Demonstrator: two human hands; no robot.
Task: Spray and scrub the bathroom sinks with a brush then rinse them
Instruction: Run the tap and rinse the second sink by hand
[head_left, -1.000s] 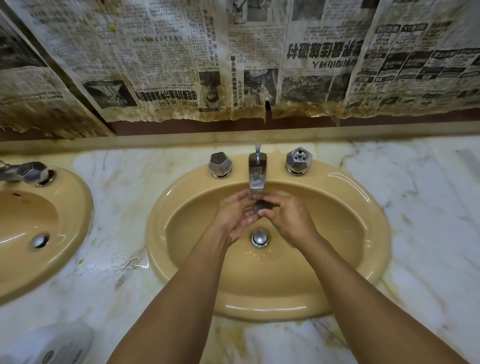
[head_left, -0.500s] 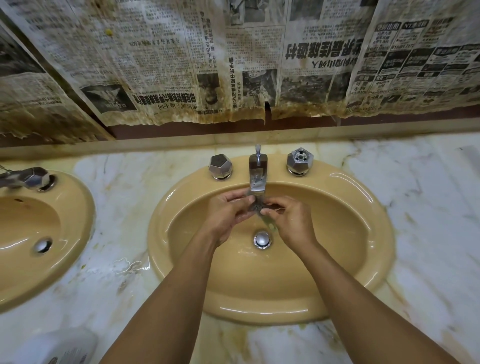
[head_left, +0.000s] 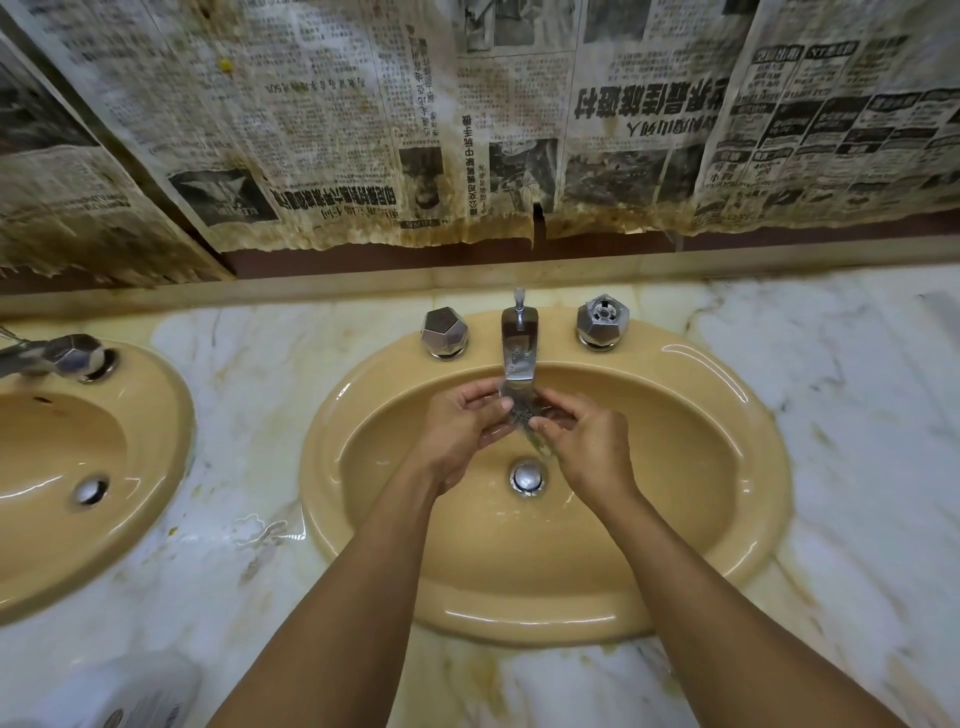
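Note:
A tan oval sink (head_left: 753, 467) sits in the marble counter, with a chrome spout (head_left: 517, 353) and a chrome drain plug (head_left: 527, 475). Just under the spout, both hands hold a small dark wiry scrubber (head_left: 522, 415). My left hand (head_left: 457, 436) grips its left side with curled fingers. My right hand (head_left: 592, 447) pinches its right side. Water runs from the spout over the scrubber and down toward the drain. Most of the scrubber is hidden between the fingers.
Two faceted chrome knobs (head_left: 444, 332) (head_left: 601, 321) flank the spout. A second tan sink (head_left: 156, 467) with its own knob lies at the left. A white bottle (head_left: 130, 696) lies at the bottom left corner. Stained newspaper (head_left: 467, 156) covers the wall above.
Both hands have risen a little, closer to the spout, and drawn slightly apart, so more of the dark scrubber shows between them.

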